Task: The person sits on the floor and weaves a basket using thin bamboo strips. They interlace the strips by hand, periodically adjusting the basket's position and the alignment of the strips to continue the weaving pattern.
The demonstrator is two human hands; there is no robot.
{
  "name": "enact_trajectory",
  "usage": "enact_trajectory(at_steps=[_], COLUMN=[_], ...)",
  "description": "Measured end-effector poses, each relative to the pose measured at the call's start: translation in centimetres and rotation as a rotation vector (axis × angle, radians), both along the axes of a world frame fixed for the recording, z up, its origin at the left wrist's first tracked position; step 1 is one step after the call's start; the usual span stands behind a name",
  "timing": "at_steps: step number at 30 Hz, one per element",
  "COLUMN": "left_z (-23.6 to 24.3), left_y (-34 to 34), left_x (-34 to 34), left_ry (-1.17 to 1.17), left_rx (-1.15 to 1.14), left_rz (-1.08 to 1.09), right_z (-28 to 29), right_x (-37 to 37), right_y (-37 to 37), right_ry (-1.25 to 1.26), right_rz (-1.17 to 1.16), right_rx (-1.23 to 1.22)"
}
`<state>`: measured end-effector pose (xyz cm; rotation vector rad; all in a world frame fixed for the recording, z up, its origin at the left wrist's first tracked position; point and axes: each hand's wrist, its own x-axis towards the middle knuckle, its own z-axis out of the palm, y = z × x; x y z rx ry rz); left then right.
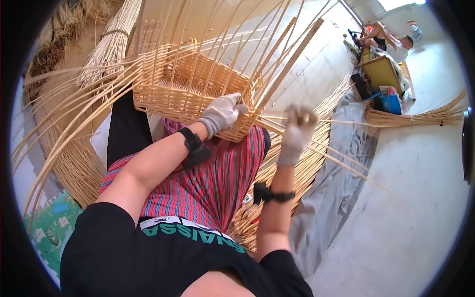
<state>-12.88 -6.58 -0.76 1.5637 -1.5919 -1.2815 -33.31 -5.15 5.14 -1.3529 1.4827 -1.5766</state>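
A light woven wicker basket (163,96) with long upright stakes rests across my lap on a red striped cloth (198,188). My left hand (221,113), in a pale glove, grips the near wall by the right corner. My right hand (298,131), also gloved and blurred by motion, is raised just right of that corner with fingers curled among thin pale strands (346,163) that run out from the basket; exactly what it holds is unclear. Long loose canes fan out from the basket's left side.
Cane bundles (104,54) lie at left, beneath my right arm and at right (415,118). A grey sheet (326,198) lies on the pale floor beside a green mat (54,222). Another person (396,49) sits at the upper right near a yellow board (376,74) and blue tub (391,103).
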Motion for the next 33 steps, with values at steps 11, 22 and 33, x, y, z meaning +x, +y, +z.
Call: enact_trajectory(at_steps=[11,22,33], left_z=[1.5,-2.4,-0.5], left_y=[1.4,3.0,9.0], left_x=[0.6,3.1,24.4], left_ry=[0.246,0.108,-0.200], left_rx=[0.051,-0.515,0.001], left_rz=[0.002,-0.166,0.570], right_z=[0.2,-7.0,-4.8], right_x=[3.1,1.2,17.8], right_y=[-1.8,-1.6,9.4], right_ry=[1.178,1.310,0.418], right_rz=[-0.260,-0.158,0.657], right_rx=[-0.408,0.071,0.127])
